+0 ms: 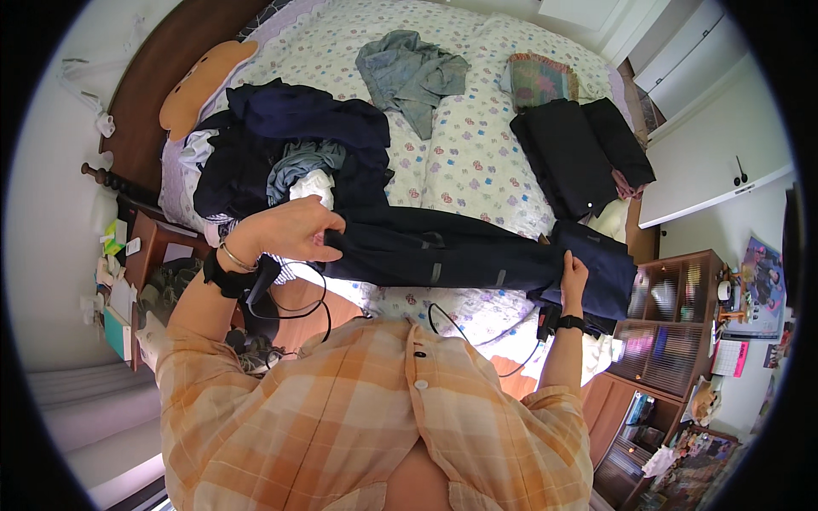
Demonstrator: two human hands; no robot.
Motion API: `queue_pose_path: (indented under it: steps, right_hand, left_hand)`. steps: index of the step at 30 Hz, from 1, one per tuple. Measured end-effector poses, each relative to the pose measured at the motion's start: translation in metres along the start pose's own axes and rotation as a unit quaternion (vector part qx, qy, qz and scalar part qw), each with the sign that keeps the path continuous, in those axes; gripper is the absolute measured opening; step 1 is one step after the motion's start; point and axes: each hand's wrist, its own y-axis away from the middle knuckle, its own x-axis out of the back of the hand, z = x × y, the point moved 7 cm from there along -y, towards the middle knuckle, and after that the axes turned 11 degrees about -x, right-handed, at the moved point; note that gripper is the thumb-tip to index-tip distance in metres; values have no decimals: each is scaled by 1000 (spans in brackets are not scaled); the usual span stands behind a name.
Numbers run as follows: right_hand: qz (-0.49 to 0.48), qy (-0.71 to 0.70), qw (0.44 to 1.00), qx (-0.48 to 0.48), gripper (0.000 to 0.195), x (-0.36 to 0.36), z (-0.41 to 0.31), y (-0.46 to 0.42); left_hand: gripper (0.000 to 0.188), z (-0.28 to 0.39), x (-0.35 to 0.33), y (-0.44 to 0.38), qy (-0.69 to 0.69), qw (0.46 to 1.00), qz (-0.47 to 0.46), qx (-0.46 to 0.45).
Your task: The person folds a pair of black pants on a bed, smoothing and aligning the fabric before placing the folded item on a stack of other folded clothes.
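A dark garment (447,255) with small grey tabs is stretched sideways over the near edge of the bed. My left hand (287,233) pinches its left end between thumb and fingers. At its right end my right hand (574,274) grips the cloth, thumb on top. Beyond my left hand lies a loose heap of dark clothes (307,121) with a grey-green cloth (303,166) and a white piece (313,185) in it. Just right of my right hand is a folded navy garment (597,268). Folded black clothes (569,156) lie behind that.
A crumpled grey-green garment (415,76) lies on the far part of the flowered bedspread (473,153). Behind the black clothes is a fringed patterned textile (543,80). An orange cushion (204,83) rests by the headboard. Black cables (326,313) hang near my body. A glass-fronted cabinet (668,319) stands right.
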Motion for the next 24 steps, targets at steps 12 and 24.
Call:
queue_pose_path:
  steps: [12,24]
  right_hand:
    - [8,129,991,33,36,-13,64,45]
    - [78,263,962,-16,30,-18,89,72]
  left_hand:
    - [16,-15,-11,6,-58,945,322,-2]
    - [16,-40,-40,-15,12,976,175,131]
